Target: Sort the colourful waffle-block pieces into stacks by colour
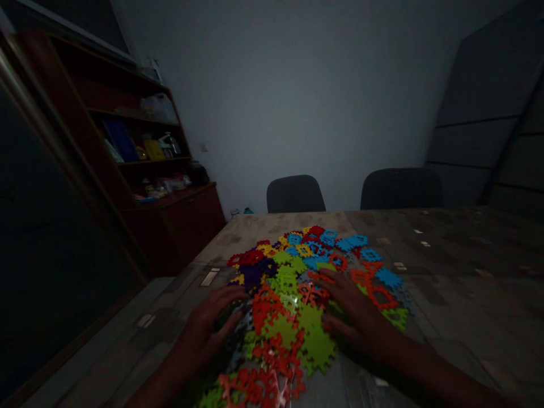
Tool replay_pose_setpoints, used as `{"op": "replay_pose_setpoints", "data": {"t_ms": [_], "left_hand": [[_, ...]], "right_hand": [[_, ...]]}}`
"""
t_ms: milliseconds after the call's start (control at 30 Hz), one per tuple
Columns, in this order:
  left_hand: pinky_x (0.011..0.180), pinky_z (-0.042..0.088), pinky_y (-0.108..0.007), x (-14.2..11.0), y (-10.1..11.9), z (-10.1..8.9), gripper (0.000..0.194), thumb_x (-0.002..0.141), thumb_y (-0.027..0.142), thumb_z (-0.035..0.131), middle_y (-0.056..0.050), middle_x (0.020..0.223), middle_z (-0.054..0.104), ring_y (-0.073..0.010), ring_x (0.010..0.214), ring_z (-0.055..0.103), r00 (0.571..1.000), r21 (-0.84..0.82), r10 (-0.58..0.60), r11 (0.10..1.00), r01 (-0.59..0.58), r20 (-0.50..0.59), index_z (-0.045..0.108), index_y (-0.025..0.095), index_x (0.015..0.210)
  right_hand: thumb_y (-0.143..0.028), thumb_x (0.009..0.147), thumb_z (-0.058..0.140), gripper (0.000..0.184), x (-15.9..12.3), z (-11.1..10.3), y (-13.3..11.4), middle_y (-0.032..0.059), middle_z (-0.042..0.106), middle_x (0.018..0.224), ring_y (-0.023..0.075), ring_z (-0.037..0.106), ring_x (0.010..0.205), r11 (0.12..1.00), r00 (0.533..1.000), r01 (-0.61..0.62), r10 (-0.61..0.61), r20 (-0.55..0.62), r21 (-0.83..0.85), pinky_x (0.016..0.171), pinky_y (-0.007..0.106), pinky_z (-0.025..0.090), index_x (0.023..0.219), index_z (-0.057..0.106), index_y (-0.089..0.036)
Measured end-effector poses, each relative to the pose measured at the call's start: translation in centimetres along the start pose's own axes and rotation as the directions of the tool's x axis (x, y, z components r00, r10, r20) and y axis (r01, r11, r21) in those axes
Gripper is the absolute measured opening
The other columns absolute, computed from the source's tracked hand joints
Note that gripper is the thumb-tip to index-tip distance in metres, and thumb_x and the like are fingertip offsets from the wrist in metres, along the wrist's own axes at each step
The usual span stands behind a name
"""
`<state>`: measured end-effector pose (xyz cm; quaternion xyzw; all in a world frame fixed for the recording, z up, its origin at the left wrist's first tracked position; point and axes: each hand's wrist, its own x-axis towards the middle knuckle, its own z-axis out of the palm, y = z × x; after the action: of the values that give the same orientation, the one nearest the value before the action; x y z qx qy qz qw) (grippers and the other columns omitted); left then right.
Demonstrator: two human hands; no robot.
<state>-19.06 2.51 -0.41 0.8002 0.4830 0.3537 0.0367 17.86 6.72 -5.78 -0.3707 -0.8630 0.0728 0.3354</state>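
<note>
Orange-red flat plastic pieces with toothed, cut-out edges (246, 391) lie nearest, at the near end of a loose heap that runs to the far middle of the table. Just beyond them, lime-green gear-edged plastic pieces (317, 340) overlap one another; dark purple toothed pieces (253, 272) lie on the far left of the heap, and bright blue toothed pieces (389, 277) mostly on the far right. The left hand (208, 317) is open at the heap's left edge, thumb and fingers curved apart; whether its fingertips touch anything, I cannot tell. The right hand (357, 309) is open too, fingers spread over the right side, apparently gripping nothing. With teeth this likely to catch, spreading pieces with light, flat fingers should work better than pressing down, and a single piece is probably best pinched by its rim and lifted straight up. Dim light calls for unhurried fingers. Around the heap, the brown-grey patchwork-patterned tabletop (450, 306) offers room on the right for sliding pieces apart. Two dark grey round-backed chairs (296, 194) stand beyond its far edge, with a reddish-brown wooden shelf unit (193, 221) at far left.
</note>
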Motion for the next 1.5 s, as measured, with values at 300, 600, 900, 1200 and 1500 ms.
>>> {"op": "replay_pose_setpoints", "data": {"t_ms": [300,600,900,1200,1500], "left_hand": [[0.109,0.055,-0.05,-7.8,-0.2,-1.6,0.065,0.097,0.059,0.068,-0.01,0.16,0.054,-0.0335,0.144,0.055,0.929,0.154,0.224,0.948,-0.278,0.296,0.049,0.038,0.155],[0.103,0.06,-0.037,-3.3,1.0,2.0,0.027,0.11,0.031,0.049,-0.013,0.132,0.074,-0.0237,0.123,0.071,0.938,0.099,0.334,0.934,-0.343,0.095,0.07,0.025,0.124],[0.099,0.062,-0.042,1.3,1.6,5.3,0.02,0.102,0.021,0.058,-0.012,0.124,0.077,-0.0257,0.115,0.073,0.967,0.037,0.252,0.967,-0.251,-0.025,0.077,0.023,0.108],[0.095,0.063,-0.039,-0.6,1.0,4.4,0.023,0.104,0.02,0.055,-0.012,0.119,0.079,-0.024,0.109,0.076,0.959,0.008,0.267,0.964,-0.267,-0.092,0.075,0.022,0.115],[0.094,0.062,-0.035,-1.0,4.0,4.2,0.026,0.103,0.017,0.055,-0.009,0.121,0.08,-0.022,0.111,0.076,0.938,-0.07,0.343,0.936,-0.346,-0.057,0.073,0.025,0.119]], "right_hand": [[-0.03,0.097,0.069,0.06,-0.5,1.6,-2.9,0.0198,0.043,0.166,0.0363,0.043,0.151,0.993,0.966,0.092,-0.071,0.25,-0.073,0.118,0.058,0.044,0.154,0.053,-0.023],[-0.017,0.102,0.051,0.031,0.8,1.8,-7.1,0.0153,0.067,0.137,0.0286,0.063,0.123,0.984,0.986,0.165,-0.163,0.035,-0.06,0.104,0.047,0.053,0.13,0.064,-0.021],[-0.012,0.094,0.06,0.026,1.1,3.5,-10.2,0.0079,0.069,0.122,0.026,0.062,0.11,0.999,0.963,-0.032,0.042,0.264,-0.042,0.096,0.041,0.052,0.117,0.066,-0.023],[-0.041,0.1,0.05,0.04,-2.1,-1.4,-6.4,0.0114,0.079,0.096,0.0261,0.074,0.083,0.914,0.944,-0.313,0.268,0.193,0.258,0.074,0.037,0.058,0.126,0.071,-0.019],[-0.058,0.091,0.053,0.063,-6.2,-4.4,-3.9,0.0061,0.074,0.074,0.0215,0.068,0.056,0.728,0.758,-0.643,0.56,0.335,0.238,0.054,0.03,0.05,0.135,0.069,-0.017]]}}
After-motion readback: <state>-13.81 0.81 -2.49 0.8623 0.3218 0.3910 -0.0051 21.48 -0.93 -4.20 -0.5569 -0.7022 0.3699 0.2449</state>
